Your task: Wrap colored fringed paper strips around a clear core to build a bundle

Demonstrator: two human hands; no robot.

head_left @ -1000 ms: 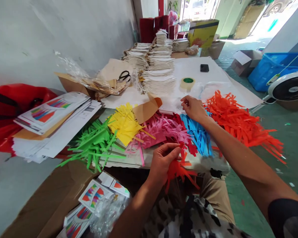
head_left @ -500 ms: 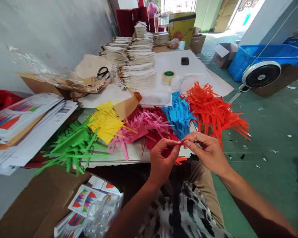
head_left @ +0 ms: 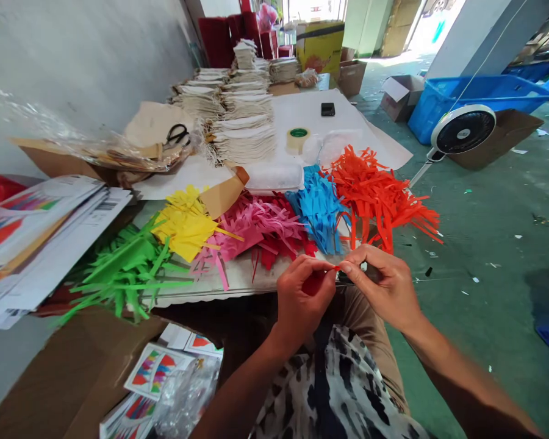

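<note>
Here, left hand (head_left: 305, 296) and right hand (head_left: 387, 285) both pinch a small red-orange paper piece (head_left: 337, 268) by the surface's (head_left: 238, 282) near right corner, its visible length running side to side; the orange fringe (head_left: 370, 190) lies beyond, nearer the right.

Watching remotely, I log paper fringes (head_left: 260, 225) in a row along the near edge of the table (head_left: 231, 288), stacks (head_left: 247, 137) behind them, scissors (head_left: 177, 134) left of the stacks, tape (head_left: 297, 140) right. Papers (head_left: 50, 225) lie left of the row; before the table, to the left, cards (head_left: 157, 370) sit in a carton (head_left: 68, 372). I note a fan (head_left: 464, 132) right of the table, a tub (head_left: 476, 97) behind it.
</note>
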